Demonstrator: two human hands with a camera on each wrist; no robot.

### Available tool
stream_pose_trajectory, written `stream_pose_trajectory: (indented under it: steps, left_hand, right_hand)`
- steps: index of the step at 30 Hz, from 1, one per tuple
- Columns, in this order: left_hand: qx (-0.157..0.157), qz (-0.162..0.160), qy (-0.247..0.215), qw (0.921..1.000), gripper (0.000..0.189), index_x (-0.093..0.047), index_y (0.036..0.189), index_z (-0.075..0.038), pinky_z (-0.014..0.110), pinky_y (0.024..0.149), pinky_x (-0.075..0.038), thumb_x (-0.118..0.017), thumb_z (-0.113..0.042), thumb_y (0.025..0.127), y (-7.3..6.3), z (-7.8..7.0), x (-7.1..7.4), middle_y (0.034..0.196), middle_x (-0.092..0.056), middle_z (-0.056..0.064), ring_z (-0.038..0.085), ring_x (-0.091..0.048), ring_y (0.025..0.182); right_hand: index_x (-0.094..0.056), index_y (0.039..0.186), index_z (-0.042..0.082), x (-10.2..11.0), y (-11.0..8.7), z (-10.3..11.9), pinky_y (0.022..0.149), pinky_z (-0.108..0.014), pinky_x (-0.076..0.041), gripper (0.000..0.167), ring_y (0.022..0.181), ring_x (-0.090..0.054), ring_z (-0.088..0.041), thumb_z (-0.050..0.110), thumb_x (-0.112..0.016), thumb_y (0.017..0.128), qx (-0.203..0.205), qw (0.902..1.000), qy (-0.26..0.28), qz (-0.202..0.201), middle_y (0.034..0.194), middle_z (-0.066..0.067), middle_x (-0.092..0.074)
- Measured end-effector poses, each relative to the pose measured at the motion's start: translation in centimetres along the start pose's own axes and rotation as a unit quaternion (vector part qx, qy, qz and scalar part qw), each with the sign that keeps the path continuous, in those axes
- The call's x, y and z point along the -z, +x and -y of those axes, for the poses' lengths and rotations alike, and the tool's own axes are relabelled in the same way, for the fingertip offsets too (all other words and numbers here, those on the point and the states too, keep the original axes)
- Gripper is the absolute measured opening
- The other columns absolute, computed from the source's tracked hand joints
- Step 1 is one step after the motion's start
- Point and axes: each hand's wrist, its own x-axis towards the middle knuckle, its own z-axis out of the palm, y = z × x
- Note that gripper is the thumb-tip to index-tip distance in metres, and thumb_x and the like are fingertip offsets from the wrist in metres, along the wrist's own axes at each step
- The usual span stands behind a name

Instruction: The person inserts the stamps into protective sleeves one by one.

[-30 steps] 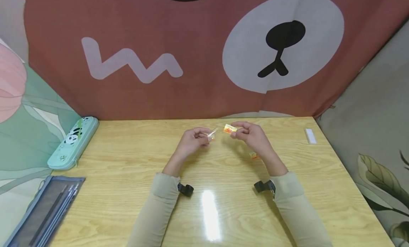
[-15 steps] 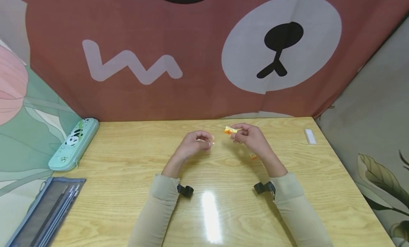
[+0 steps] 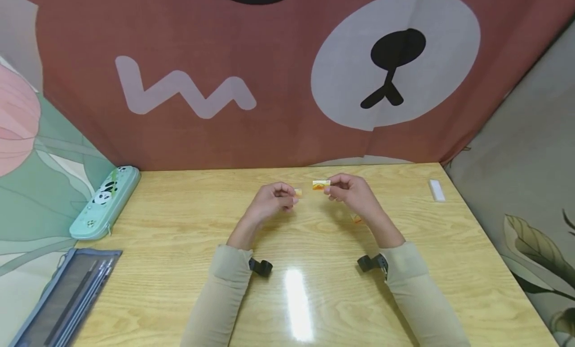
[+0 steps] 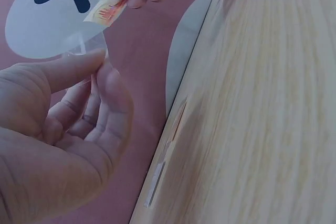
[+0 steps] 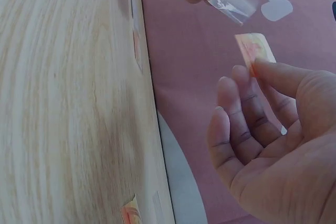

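Note:
My left hand [image 3: 271, 201] pinches a small clear plastic wrapper [image 5: 233, 6] between thumb and forefinger. Level with it and a short gap to the right, my right hand [image 3: 352, 191] holds a small yellow-and-orange printed piece [image 3: 321, 185] by one end, between thumb and fingertips. In the right wrist view this printed piece [image 5: 255, 52] looks flat and thin, its other fingers curved loosely below. Both hands are raised over the table's far part. Another orange printed piece [image 3: 356, 218] lies on the table, partly hidden by the right wrist.
A white eraser-like block [image 3: 436, 190] lies at the table's right side. At the left are a mint panda pencil case [image 3: 105, 202] and a mesh zip pouch [image 3: 74, 297] with pens inside. A red cloth [image 3: 202, 142] hangs along the far edge.
The clear wrapper has turned in my left fingers and shows less in the head view. My right hand has tipped the printed piece and brought its face back toward the head camera.

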Motion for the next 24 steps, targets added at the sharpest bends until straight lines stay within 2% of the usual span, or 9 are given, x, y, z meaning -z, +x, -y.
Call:
stream_pose_trajectory:
  steps: [3, 6, 8, 14, 17, 20, 24]
  left_hand:
    - [0.000, -0.018, 0.013, 0.9998, 0.019, -0.073, 0.110, 0.001, 0.047, 0.088, -0.060, -0.068, -0.007, 0.094, 0.00, -0.09, 0.09, 0.100, -0.073, 0.011, 0.033, -0.066, 0.092]
    - [0.004, -0.028, 0.006, 0.9996, 0.021, -0.076, 0.113, -0.003, 0.049, 0.092, -0.059, -0.070, -0.013, 0.095, 0.11, -0.11, 0.10, 0.113, -0.073, 0.016, 0.040, -0.066, 0.103]
    - [0.007, -0.031, -0.005, 0.9995, 0.024, -0.075, 0.115, -0.003, 0.048, 0.093, -0.059, -0.071, -0.017, 0.096, 0.21, -0.13, 0.03, 0.118, -0.072, 0.020, 0.041, -0.066, 0.105]
    - [0.001, -0.029, -0.055, 0.9980, 0.030, -0.067, 0.121, 0.007, 0.041, 0.090, -0.063, -0.067, -0.013, 0.098, 0.45, -0.06, -0.28, 0.118, -0.070, 0.030, 0.023, -0.074, 0.087]
    - [-0.008, -0.025, -0.080, 0.9965, 0.032, -0.062, 0.124, 0.010, 0.041, 0.087, -0.063, -0.064, -0.007, 0.097, 0.45, -0.08, -0.47, 0.113, -0.073, 0.027, 0.015, -0.075, 0.079]
    - [-0.008, -0.029, -0.089, 0.9956, 0.030, -0.065, 0.123, 0.008, 0.041, 0.086, -0.063, -0.064, -0.005, 0.096, 0.44, -0.09, -0.64, 0.104, -0.077, 0.019, 0.013, -0.076, 0.077]
    - [-0.009, -0.034, -0.086, 0.9957, 0.026, -0.069, 0.120, 0.004, 0.038, 0.084, -0.064, -0.064, -0.006, 0.097, 0.44, -0.13, -0.81, 0.101, -0.078, 0.014, 0.012, -0.076, 0.077]
  right_hand:
    - [-0.071, 0.113, 0.004, 0.08, -0.04, 0.07, 0.090, -0.048, -0.060, 0.023, 0.096, -0.071, -0.029, 0.022, -0.067, 0.099, -0.003, 1.0000, -0.004, -0.001, 0.108, -0.020, -0.073]
    - [-0.070, 0.115, 0.002, 0.12, -0.11, 0.12, 0.095, -0.048, -0.059, 0.026, 0.103, -0.070, -0.036, 0.022, -0.064, 0.101, -0.008, 0.9999, 0.011, -0.001, 0.110, -0.021, -0.072]
    - [-0.068, 0.117, -0.001, 0.13, -0.14, 0.15, 0.095, -0.047, -0.060, 0.027, 0.102, -0.071, -0.033, 0.021, -0.063, 0.102, -0.011, 0.9996, 0.026, -0.001, 0.108, -0.018, -0.073]
    - [-0.063, 0.127, -0.002, 0.10, -0.01, 0.11, 0.088, -0.041, -0.063, 0.031, 0.083, -0.071, -0.010, 0.014, -0.063, 0.101, -0.014, 0.9980, 0.059, -0.017, 0.096, -0.005, -0.072]
    - [-0.063, 0.129, -0.001, 0.04, 0.08, 0.15, 0.084, -0.035, -0.064, 0.031, 0.080, -0.070, -0.008, 0.013, -0.063, 0.101, -0.010, 0.9978, 0.061, -0.024, 0.091, -0.001, -0.070]
    - [-0.063, 0.128, -0.002, -0.10, 0.06, 0.31, 0.079, -0.030, -0.064, 0.031, 0.079, -0.069, -0.008, 0.014, -0.063, 0.101, -0.005, 0.9975, 0.066, -0.025, 0.090, 0.000, -0.070]
    - [-0.063, 0.125, -0.004, -0.32, -0.06, 0.48, 0.080, -0.033, -0.064, 0.031, 0.078, -0.069, -0.008, 0.015, -0.063, 0.101, -0.002, 0.9970, 0.075, -0.020, 0.089, 0.000, -0.070]
